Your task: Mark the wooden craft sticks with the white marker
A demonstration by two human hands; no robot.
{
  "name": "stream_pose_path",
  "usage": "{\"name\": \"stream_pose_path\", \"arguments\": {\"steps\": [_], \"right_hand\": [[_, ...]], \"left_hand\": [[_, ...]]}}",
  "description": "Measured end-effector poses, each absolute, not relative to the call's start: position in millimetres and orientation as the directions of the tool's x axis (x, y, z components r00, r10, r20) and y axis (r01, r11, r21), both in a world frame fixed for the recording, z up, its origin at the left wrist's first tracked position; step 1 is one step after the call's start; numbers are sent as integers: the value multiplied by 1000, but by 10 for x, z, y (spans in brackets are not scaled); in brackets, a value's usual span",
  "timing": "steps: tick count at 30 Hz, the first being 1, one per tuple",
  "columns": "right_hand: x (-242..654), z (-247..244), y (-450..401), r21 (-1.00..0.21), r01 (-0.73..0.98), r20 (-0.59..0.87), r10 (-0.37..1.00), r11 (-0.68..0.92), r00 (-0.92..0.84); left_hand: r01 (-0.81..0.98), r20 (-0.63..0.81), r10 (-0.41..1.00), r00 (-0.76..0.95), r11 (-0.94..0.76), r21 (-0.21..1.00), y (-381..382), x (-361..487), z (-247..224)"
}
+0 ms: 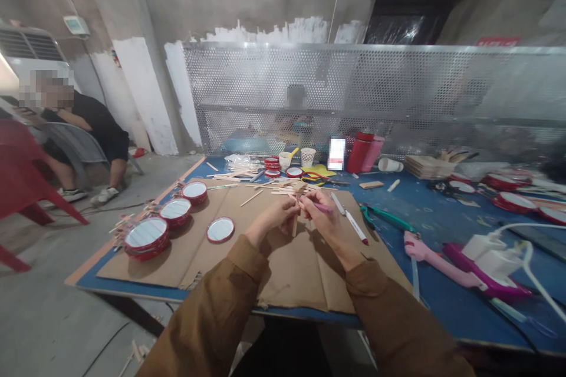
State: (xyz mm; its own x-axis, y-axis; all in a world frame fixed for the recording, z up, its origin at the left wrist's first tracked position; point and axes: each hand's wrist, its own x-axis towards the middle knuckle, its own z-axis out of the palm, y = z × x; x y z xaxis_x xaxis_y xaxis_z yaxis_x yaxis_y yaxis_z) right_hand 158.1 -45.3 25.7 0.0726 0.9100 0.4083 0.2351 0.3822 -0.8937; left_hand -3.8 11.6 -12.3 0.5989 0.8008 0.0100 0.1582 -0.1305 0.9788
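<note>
Nearest, above the cardboard sheet [283, 271], the left hand [283, 215] pinches a small wooden stick [295, 227] with its fingers closed narrowly. Just beside it, the right hand [319, 209] is closed around a pink tool [322, 207], fingertips near the stick. To the right lies a marker [356, 228]; to the left, a round red-rimmed disc [220, 230]. Farther off stand paper cups [308, 157] and a red bottle [359, 153].
</note>
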Motion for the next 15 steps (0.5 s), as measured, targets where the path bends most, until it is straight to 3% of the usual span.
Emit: {"name": "stream_pose_path", "arguments": {"steps": [11, 15], "right_hand": [[1646, 221, -414, -918, 242, 370, 901, 315, 228], [1630, 237, -434, -919, 203, 377, 905, 338, 200]], "left_hand": [[112, 31, 801, 598, -122, 986, 136, -56, -186], [113, 36, 803, 595, -128, 985, 143, -60, -197]]}}
